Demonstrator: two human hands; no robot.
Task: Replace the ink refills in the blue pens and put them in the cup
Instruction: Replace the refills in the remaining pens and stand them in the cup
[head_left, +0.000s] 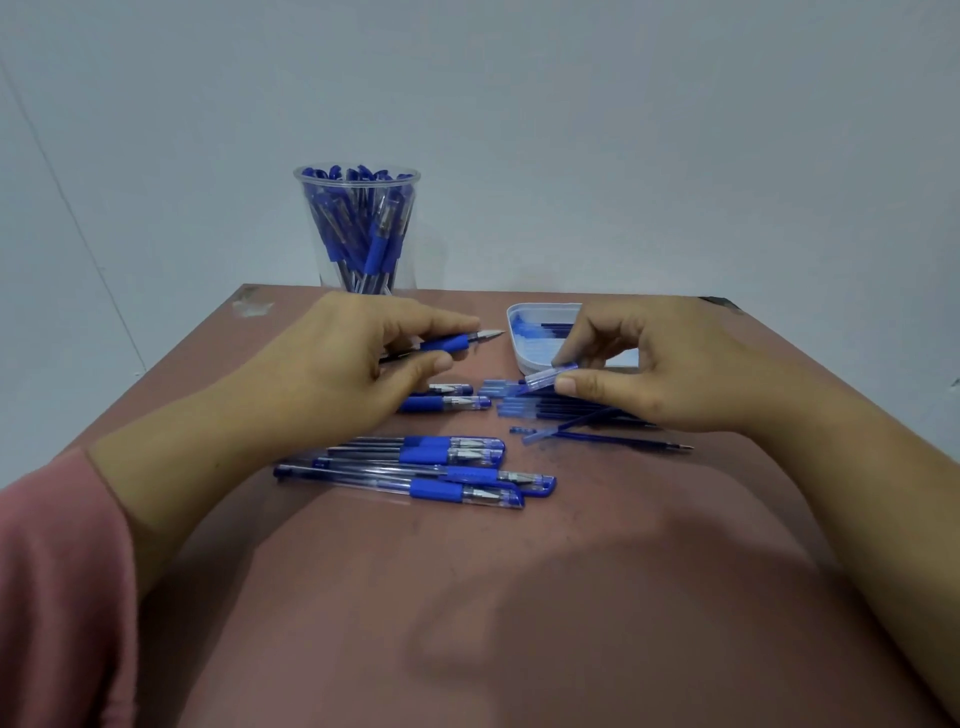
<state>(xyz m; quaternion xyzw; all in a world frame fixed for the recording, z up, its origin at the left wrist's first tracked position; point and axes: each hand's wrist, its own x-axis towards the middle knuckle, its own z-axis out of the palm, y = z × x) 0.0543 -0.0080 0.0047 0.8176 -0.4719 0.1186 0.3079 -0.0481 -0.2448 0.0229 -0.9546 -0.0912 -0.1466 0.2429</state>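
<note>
My left hand (358, 348) grips an uncapped blue pen (452, 342), its metal tip pointing right. My right hand (644, 364) pinches a clear pen cap with a blue clip (548, 378) between thumb and fingers, just above a pile of loose ink refills (571, 408). A clear plastic cup (358, 228) full of blue pens stands at the table's far edge. Several capped blue pens (441, 467) lie in a row in the middle of the table, and two more (452, 397) lie under my left hand.
A shallow white tray (519, 332) holding refills sits at the back right, partly behind my right hand. One refill (623, 441) lies apart to the right of the pens. The brown table (519, 597) ends at a pale wall.
</note>
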